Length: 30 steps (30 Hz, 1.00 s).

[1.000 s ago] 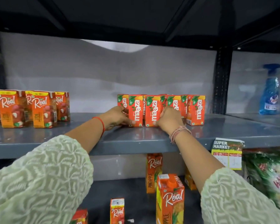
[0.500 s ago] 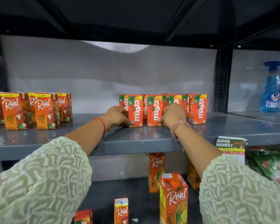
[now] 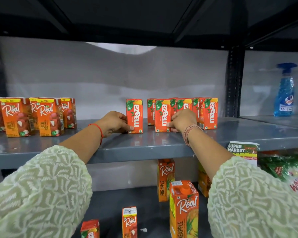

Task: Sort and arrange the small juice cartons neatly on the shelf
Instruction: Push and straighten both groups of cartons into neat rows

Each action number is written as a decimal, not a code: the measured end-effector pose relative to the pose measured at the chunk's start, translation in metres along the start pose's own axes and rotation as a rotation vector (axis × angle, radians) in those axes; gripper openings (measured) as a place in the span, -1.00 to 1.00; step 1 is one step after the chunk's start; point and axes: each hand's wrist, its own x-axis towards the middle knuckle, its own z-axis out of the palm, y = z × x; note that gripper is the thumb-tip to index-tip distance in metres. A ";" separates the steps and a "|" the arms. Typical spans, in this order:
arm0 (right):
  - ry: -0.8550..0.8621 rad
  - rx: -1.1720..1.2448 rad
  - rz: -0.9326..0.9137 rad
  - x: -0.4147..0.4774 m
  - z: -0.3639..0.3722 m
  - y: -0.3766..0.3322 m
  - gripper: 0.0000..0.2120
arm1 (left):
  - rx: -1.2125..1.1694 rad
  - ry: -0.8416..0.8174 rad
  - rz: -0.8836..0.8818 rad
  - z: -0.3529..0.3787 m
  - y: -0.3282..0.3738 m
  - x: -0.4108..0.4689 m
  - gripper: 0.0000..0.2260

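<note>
Maaza juice cartons [image 3: 182, 112] stand in a bunch on the grey shelf [image 3: 144, 145], close to the black post [image 3: 235, 83] at the shelf's right end.

One Maaza carton [image 3: 134, 116] stands alone, a little gap away from the bunch on the side far from the post. It is upright, with its front facing out. The left hand [image 3: 114, 122] pinches this carton low down, thumb on the front corner and the other fingers hidden behind it. A red thread [image 3: 98, 130] is around that wrist.

The right hand [image 3: 183, 120] is curled against the front Maaza carton [image 3: 162, 115] of the bunch, with the thumb touching its lower edge. Whether the fingers grip it or just press on it is hard to tell. Pale bracelets [image 3: 189, 133] sit on that wrist. Both arms wear light green patterned sleeves [image 3: 41, 191].

Much farther from the post, at the other end of the shelf, stand Real litchi cartons [image 3: 33, 115] in a loose group.

Past the post, on the next shelf, is a blue spray bottle [image 3: 284, 93].

Below the grey shelf are Real pineapple cartons [image 3: 183, 208], small Real cartons [image 3: 129, 220], green packets [image 3: 286, 169] and a "Super Market" tag [image 3: 242, 151].
</note>
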 end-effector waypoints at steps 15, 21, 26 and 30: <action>-0.012 0.098 0.011 -0.005 -0.001 0.000 -0.69 | 0.031 0.008 -0.012 -0.003 -0.002 0.005 -0.60; 0.010 0.153 0.014 -0.022 -0.011 -0.001 -0.72 | 0.062 0.016 -0.034 -0.004 -0.001 -0.004 -0.54; 0.358 0.158 -0.069 -0.044 -0.062 0.031 -0.82 | 0.109 0.643 0.377 0.009 -0.001 -0.041 -0.74; 0.354 0.121 -0.077 -0.036 -0.086 0.048 -0.71 | 0.002 0.239 0.421 0.068 0.034 -0.045 -0.75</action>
